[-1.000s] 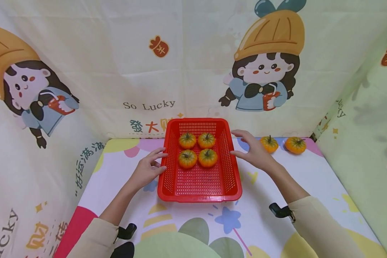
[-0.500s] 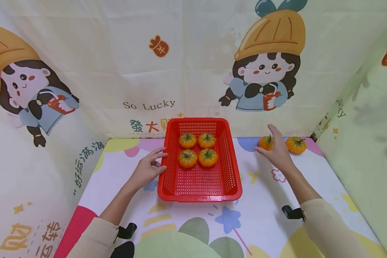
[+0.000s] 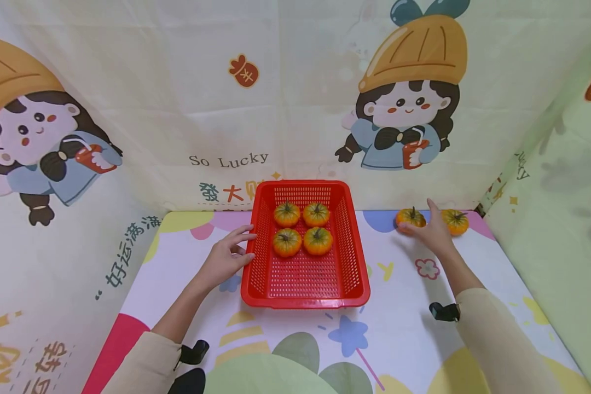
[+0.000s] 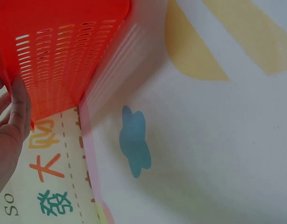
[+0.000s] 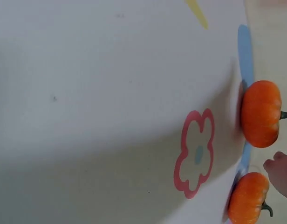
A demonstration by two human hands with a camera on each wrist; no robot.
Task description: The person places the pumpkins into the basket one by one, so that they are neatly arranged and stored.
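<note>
A red perforated plastic basket stands on the table with several small orange pumpkins inside. My left hand is at the basket's left rim, fingertips touching it; in the left wrist view its fingers overlap the basket's side. My right hand is spread over the back right of the table. Its thumb is at the front of one loose pumpkin, and the hand partly covers a second one. In the right wrist view the nearer pumpkin sits close to the hand.
A cloth backdrop with cartoon figures rises straight behind the table's back edge. Side cloths stand left and right. The table cover bears printed shapes. Dark wrist cameras sit at both sleeves.
My right hand has left the basket's right side and moved right to the loose pumpkins, then lowered beside the left one. My left hand and the basket have stayed put.
</note>
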